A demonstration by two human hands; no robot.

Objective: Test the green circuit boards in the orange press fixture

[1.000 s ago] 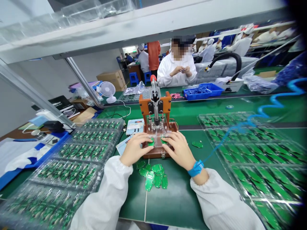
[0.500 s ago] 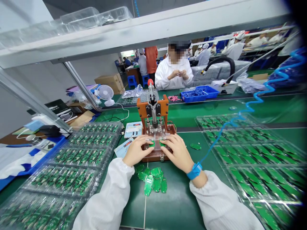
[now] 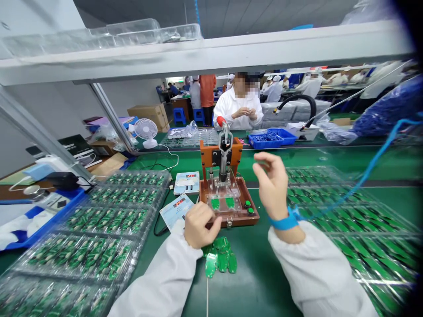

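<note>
Two green circuit boards (image 3: 230, 202) are now lying uncovered in the brown-based, orange-topped fixture (image 3: 223, 169), ahead of the left hand (image 3: 200, 225) and left of the right hand (image 3: 272, 182); the fingertips resting there half a second ago are no longer touching them, so the boards are apparently sitting in place unaided. The left hand is hanging palm-down just beside a loose pile of green boards (image 3: 222, 262), fingers curling; whether it is gripping anything, I cannot tell. The right hand, wearing a blue wrist strap (image 3: 284, 223), is rising beside the fixture, thumb and fingers parting, nothing showing between
</note>
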